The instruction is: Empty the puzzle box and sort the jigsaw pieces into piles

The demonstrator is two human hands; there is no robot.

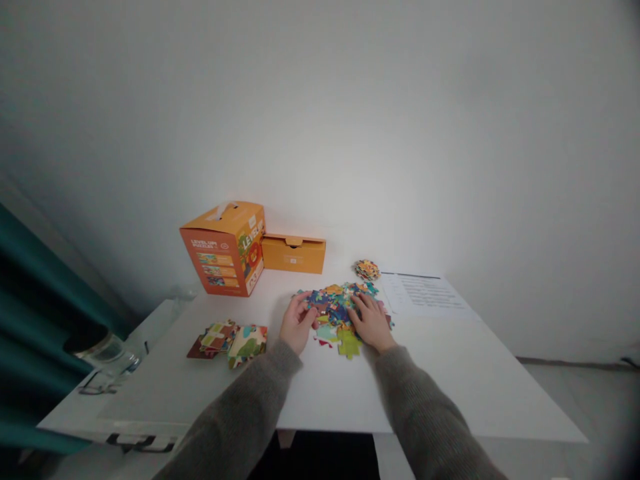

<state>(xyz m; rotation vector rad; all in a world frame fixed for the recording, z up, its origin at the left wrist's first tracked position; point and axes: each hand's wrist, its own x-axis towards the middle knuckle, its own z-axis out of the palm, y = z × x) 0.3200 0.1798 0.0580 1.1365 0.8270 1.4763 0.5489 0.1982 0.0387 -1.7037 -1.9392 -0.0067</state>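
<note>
A loose pile of colourful jigsaw puzzle pieces (334, 308) lies on the white table between my hands. My left hand (299, 321) is at the pile's left edge, with thumb and fingers closed on a dark blue puzzle piece (317, 299). Palm down, my right hand (371, 321) rests on the right side of the pile, its fingers stretched over the pieces and partly hiding them. Light green pieces (349, 343) stick out at the near side of the heap.
An orange puzzle box (225, 250) and a low yellow-orange box (295, 255) stand at the back left. Puzzle stacks (249, 343) lie at the left, a round heap (367, 269) behind. A printed sheet (425, 293) lies right; a glass jar (107, 350) stands far left.
</note>
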